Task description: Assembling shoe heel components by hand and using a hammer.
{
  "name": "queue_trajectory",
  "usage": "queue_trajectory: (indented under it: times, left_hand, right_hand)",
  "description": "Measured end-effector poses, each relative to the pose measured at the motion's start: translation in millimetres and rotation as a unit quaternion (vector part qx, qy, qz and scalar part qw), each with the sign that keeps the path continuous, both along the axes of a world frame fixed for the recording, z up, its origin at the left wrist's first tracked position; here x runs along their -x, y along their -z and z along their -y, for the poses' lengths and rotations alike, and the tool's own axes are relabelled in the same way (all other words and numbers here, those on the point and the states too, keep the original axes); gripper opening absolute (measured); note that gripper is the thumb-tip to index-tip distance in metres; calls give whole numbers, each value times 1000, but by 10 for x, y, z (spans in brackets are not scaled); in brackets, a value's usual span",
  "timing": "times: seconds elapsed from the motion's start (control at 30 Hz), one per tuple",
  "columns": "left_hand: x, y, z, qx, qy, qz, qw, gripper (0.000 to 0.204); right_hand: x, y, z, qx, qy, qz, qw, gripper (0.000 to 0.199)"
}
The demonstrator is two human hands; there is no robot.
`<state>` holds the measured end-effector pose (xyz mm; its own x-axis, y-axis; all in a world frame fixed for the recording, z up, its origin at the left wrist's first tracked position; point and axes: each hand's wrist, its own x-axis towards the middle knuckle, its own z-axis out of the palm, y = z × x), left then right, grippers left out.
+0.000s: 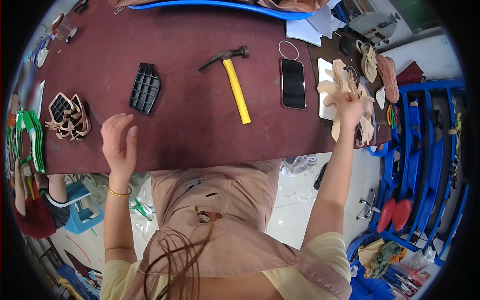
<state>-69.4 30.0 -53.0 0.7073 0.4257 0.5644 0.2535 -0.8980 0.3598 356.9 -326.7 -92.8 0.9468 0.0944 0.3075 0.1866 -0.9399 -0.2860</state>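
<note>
Above the table's near edge, my left hand (120, 142) is raised and holds nothing, its fingers apart. The nearest thing to it is a black sole-shaped block (145, 89) with a grid of hollows. My right hand (351, 111) reaches to the right end of the table. Its fingers are pinched on one of several beige cut shoe-upper pieces (339, 75) lying in a loose pile. The fingertips partly cover the piece. Beneath the pile lies a white flat pad (325, 111). A claw hammer (235, 90) with a yellow handle rests mid-table.
A phone (293, 84) lies left of the pile, beside a rubber band (288, 50). Strappy brown pieces (70, 117) sit at the left. A blue-rimmed tray (225, 4) stands at the far edge. A blue rack (415, 165) is at right; another person's arm (57, 187) shows left.
</note>
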Motion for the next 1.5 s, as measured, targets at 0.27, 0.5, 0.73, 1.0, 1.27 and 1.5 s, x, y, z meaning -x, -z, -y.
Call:
queue_trajectory:
  times: [0.27,0.5,0.73,1.0,1.27,1.5]
  left_hand:
    - [-386,126,425,128,119,48,984,15]
    - [-673,132,794,163,211,39,963,14]
    - [-1298,244,1267,295,326,-20,898,9]
    - [-3390,409,2342,510,317,-169,782,21]
    - [-3323,409,2422,830,271,89,480,22]
    - [-1359,-36,1421,796,233,-139,541,30]
  right_hand:
    - [-75,302,265,-282,18,-36,959,19]
    - [5,404,193,-215,7,67,974,21]
    - [-179,372,529,-295,-59,-84,950,12]
    - [53,153,519,-529,-108,-269,797,11]
    - [230,-10,545,-386,-80,-369,842,53]
    - [135,239,777,-327,-226,-275,876,15]
